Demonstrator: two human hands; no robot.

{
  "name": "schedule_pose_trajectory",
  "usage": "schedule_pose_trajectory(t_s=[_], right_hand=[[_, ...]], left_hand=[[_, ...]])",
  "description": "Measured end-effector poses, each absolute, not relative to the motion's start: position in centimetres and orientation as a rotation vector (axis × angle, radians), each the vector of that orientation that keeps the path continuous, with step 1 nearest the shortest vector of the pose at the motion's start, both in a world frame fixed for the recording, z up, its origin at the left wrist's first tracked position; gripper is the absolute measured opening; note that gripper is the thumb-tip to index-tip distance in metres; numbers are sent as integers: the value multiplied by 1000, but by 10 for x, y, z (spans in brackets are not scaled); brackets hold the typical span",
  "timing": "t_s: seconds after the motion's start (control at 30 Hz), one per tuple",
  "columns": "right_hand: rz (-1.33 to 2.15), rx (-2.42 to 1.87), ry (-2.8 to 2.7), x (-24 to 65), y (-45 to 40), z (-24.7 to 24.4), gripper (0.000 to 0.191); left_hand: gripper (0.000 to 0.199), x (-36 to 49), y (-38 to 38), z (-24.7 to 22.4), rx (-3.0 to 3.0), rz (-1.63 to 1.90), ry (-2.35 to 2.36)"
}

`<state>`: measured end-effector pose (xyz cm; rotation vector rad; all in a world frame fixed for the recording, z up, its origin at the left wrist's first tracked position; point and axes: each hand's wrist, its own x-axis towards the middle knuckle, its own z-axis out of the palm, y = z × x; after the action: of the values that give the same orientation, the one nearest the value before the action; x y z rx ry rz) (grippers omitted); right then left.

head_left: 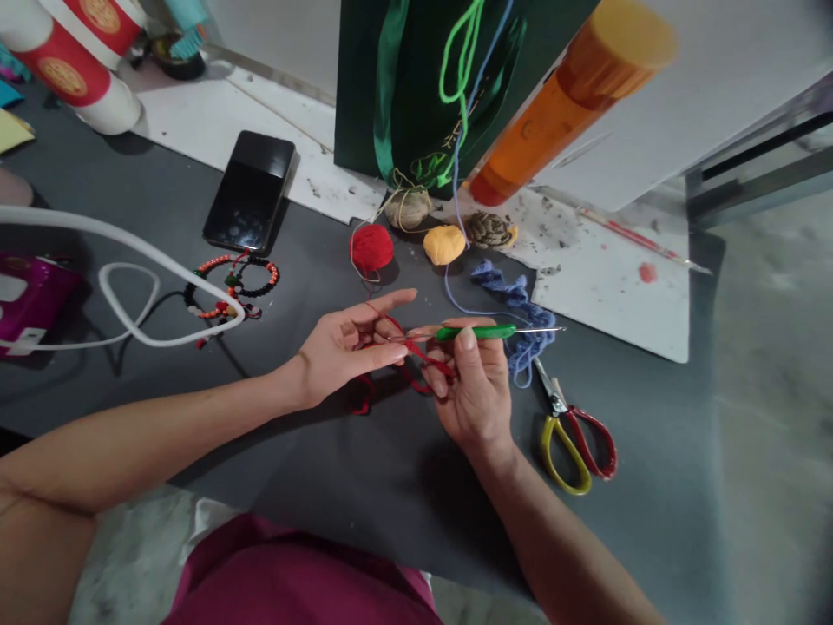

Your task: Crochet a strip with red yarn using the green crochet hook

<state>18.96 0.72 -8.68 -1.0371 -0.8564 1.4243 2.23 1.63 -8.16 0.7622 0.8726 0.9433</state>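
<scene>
My right hand grips a crochet hook by its green handle, with metal ends pointing left and right. Opposite it, my left hand pinches red yarn between thumb and fingers, its index finger stretched out. The hook's left tip meets the red yarn at my left fingertips. Loops of that yarn also hang below and run to my right fingers. Beyond my left hand lies a red yarn ball. Just right of my right hand is a curled blue crocheted strip, partly hidden behind the hand.
Scissors with yellow and red handles lie at right. Farther back are a yellow yarn ball, a phone, a dark green bag and an orange tube. Bead bracelets and a white cable lie left.
</scene>
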Motion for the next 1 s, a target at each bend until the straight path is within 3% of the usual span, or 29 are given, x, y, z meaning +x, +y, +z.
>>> schedule_pose_trajectory(t_s=[0.33, 1.0], right_hand=[[1447, -1052, -925, 199, 14, -87, 33], [1368, -1013, -1083, 206, 18, -88, 25]], left_hand=[[61, 22, 18, -84, 693, 976, 830], [65, 22, 20, -81, 704, 996, 866]])
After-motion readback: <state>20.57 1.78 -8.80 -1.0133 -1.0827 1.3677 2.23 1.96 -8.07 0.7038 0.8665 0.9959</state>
